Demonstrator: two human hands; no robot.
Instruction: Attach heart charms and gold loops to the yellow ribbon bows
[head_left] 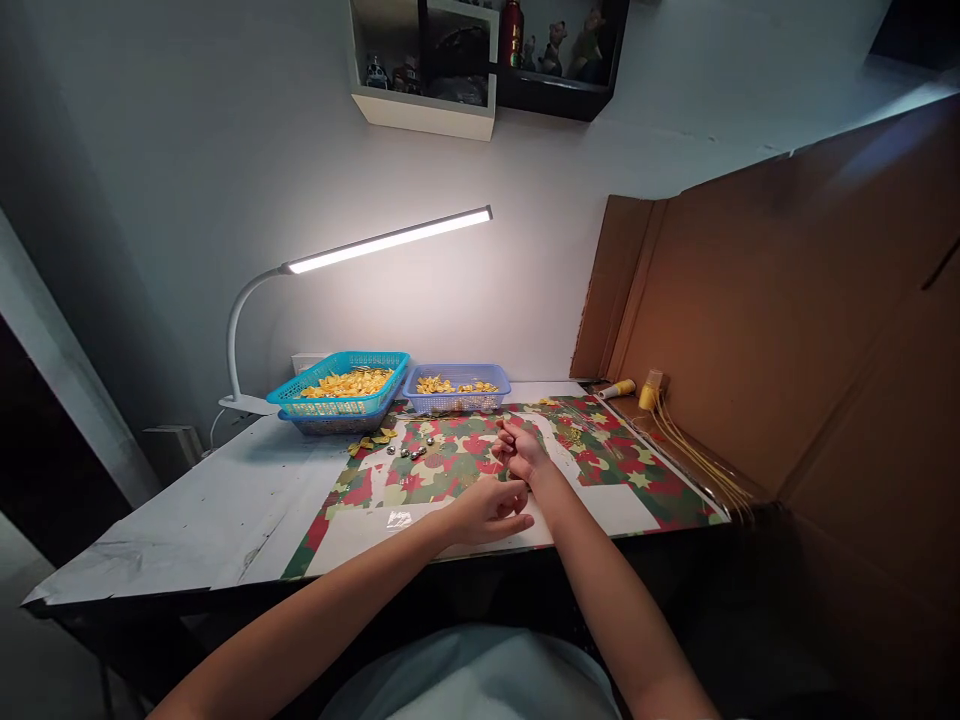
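My left hand (486, 511) is over the front part of the camouflage-patterned mat (457, 440), its fingers curled in and its thumb pointing right. Just beyond it and to the right, my right hand (523, 452) is closed, with thumb and fingers pinched together. The two hands almost touch. Whatever they hold is too small or hidden to make out. Left of the hands lie several small shiny round pieces (414, 453). Near these are some loose yellow petal-like pieces (373, 441).
At the back stand a turquoise basket (390, 400) of yellow pieces, stacked on another, and a purple-blue basket (457, 402). A lit lamp (390, 240) arches above. Cardboard (750, 300) walls the right side, by thin yellow stems (697, 455) and a tape-like roll (616, 389).
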